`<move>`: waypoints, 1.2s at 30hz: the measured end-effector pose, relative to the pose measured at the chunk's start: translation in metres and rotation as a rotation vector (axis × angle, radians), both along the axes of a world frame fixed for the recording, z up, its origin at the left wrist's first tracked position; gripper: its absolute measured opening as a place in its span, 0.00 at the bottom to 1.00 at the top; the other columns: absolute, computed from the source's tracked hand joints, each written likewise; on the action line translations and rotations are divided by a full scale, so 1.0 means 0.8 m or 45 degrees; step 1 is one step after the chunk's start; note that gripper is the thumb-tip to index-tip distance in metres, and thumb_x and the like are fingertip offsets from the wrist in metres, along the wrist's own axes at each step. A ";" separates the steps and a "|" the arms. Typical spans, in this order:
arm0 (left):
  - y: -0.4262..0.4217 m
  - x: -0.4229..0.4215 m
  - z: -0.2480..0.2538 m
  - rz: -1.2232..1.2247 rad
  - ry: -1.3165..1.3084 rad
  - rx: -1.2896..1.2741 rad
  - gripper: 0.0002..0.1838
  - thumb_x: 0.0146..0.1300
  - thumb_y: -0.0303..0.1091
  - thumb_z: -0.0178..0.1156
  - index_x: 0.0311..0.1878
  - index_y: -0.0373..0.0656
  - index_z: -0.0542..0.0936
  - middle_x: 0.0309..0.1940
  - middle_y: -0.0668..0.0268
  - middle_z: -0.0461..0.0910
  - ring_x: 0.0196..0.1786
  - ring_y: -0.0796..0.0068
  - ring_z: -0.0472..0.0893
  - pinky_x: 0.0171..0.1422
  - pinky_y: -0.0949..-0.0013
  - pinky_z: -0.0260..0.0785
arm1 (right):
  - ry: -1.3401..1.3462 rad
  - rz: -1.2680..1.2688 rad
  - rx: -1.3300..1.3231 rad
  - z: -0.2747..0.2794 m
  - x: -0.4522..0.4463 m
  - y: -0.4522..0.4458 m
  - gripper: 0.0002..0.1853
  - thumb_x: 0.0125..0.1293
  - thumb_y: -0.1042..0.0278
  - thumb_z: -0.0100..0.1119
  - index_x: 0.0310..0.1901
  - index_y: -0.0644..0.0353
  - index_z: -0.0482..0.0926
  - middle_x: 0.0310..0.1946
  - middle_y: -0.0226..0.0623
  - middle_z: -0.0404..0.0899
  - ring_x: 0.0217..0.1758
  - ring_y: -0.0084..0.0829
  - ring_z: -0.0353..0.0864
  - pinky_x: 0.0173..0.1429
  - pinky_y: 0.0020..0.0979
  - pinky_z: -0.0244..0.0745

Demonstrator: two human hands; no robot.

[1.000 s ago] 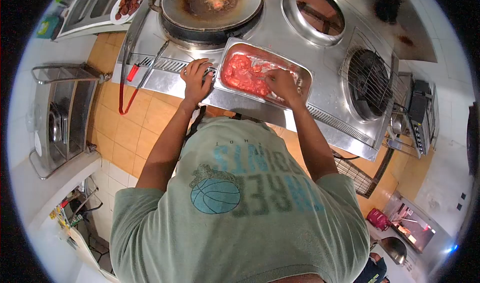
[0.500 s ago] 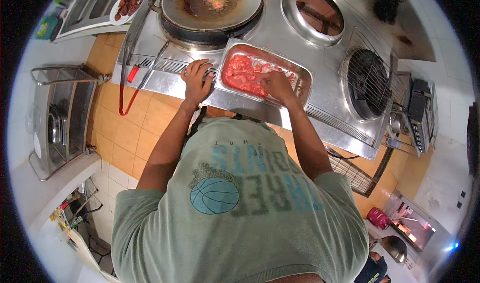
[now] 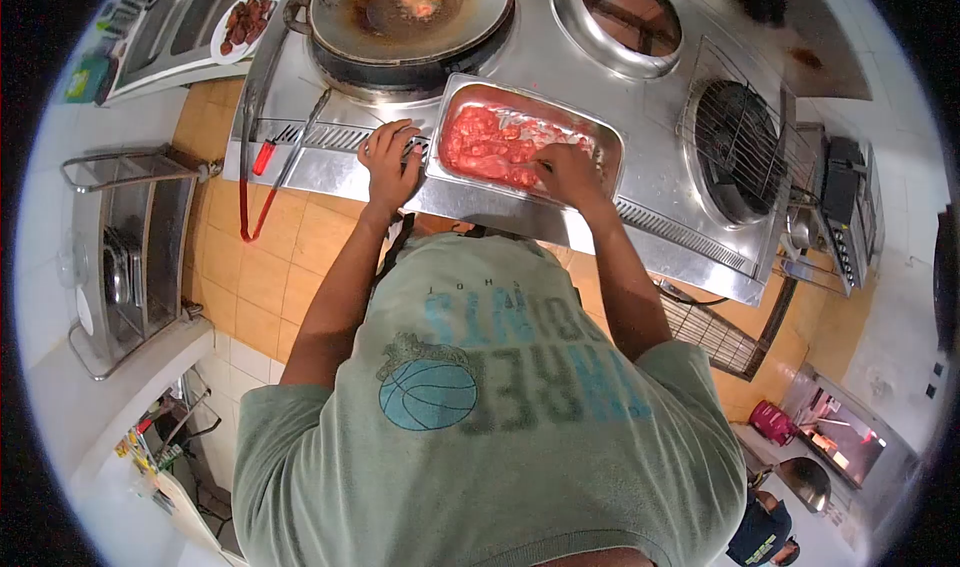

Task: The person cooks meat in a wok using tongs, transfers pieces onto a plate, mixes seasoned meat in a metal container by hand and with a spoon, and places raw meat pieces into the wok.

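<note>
A rectangular steel tray (image 3: 618, 135) rests on the stove's front ledge, with wet red-coated pieces that look like raw meat (image 3: 482, 145) spread in its left and middle parts. My right hand (image 3: 572, 175) reaches over the tray's front rim, fingertips pinched together in the red mix; what exactly lies between them is mostly hidden. Just left of the tray, my left hand (image 3: 390, 162) rests on the ledge near the rim, holding nothing, its fingers apart and slightly bent.
Behind the tray, a large wok (image 3: 410, 12) holds oil with a few orange pieces frying. A plate of browned pieces (image 3: 247, 24) stands at the far left. Red-handled tongs (image 3: 262, 157) lie over the stove edge. A burner with a wire rack (image 3: 735, 137) is at right.
My right hand has shifted slightly to the right within the tray, its fingers still low in the red mix. My left hand stays beside the tray. The view has tilted a little.
</note>
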State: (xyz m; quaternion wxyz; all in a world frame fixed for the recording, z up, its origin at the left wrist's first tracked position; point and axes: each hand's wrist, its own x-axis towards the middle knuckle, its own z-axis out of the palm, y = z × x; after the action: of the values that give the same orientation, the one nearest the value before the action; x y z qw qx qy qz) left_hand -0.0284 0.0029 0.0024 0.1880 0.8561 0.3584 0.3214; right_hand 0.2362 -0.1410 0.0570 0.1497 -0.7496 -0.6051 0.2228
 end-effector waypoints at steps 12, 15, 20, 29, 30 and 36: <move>0.000 -0.001 -0.006 -0.013 0.005 -0.020 0.13 0.60 0.35 0.57 0.49 0.50 0.79 0.55 0.71 0.75 0.62 0.67 0.67 0.67 0.55 0.43 | -0.120 -0.147 0.018 0.026 -0.019 -0.003 0.09 0.57 0.65 0.58 0.28 0.60 0.82 0.30 0.50 0.81 0.37 0.49 0.82 0.44 0.49 0.76; 0.001 0.000 -0.008 -0.013 0.006 -0.015 0.13 0.60 0.35 0.57 0.49 0.51 0.79 0.55 0.71 0.75 0.62 0.67 0.67 0.67 0.55 0.43 | -0.051 -0.133 0.064 0.011 -0.018 0.006 0.09 0.57 0.65 0.57 0.28 0.61 0.82 0.29 0.51 0.81 0.36 0.50 0.82 0.43 0.49 0.76; 0.002 0.001 -0.009 -0.016 0.025 -0.024 0.14 0.60 0.36 0.57 0.49 0.51 0.79 0.55 0.71 0.75 0.63 0.67 0.66 0.67 0.54 0.42 | -0.011 -0.133 -0.037 0.015 -0.036 0.043 0.09 0.56 0.65 0.58 0.30 0.61 0.83 0.31 0.52 0.81 0.37 0.50 0.83 0.46 0.48 0.77; 0.002 0.000 -0.010 -0.014 0.015 -0.034 0.13 0.61 0.37 0.56 0.49 0.50 0.79 0.55 0.71 0.75 0.62 0.68 0.67 0.67 0.56 0.42 | -0.284 0.001 -0.227 0.058 -0.038 0.065 0.10 0.55 0.67 0.60 0.33 0.65 0.84 0.35 0.54 0.82 0.40 0.48 0.84 0.46 0.47 0.79; 0.001 0.001 -0.006 -0.015 0.014 -0.025 0.13 0.62 0.39 0.55 0.49 0.50 0.79 0.55 0.70 0.75 0.62 0.67 0.67 0.67 0.56 0.43 | -0.330 0.011 -0.220 0.062 -0.033 0.064 0.10 0.54 0.68 0.60 0.34 0.66 0.84 0.35 0.54 0.82 0.40 0.48 0.84 0.45 0.47 0.79; 0.001 0.002 -0.005 -0.021 -0.009 -0.012 0.14 0.61 0.36 0.56 0.49 0.49 0.79 0.55 0.70 0.75 0.62 0.67 0.67 0.67 0.57 0.43 | -0.238 -0.087 -0.230 0.065 -0.025 0.041 0.08 0.52 0.68 0.60 0.30 0.63 0.84 0.33 0.54 0.83 0.38 0.48 0.85 0.43 0.47 0.79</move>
State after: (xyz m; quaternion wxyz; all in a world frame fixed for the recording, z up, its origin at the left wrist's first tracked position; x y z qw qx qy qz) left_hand -0.0269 0.0036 -0.0013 0.1959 0.8570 0.3522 0.3211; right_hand 0.2160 -0.1080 0.1089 0.0319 -0.7976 -0.5681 0.2003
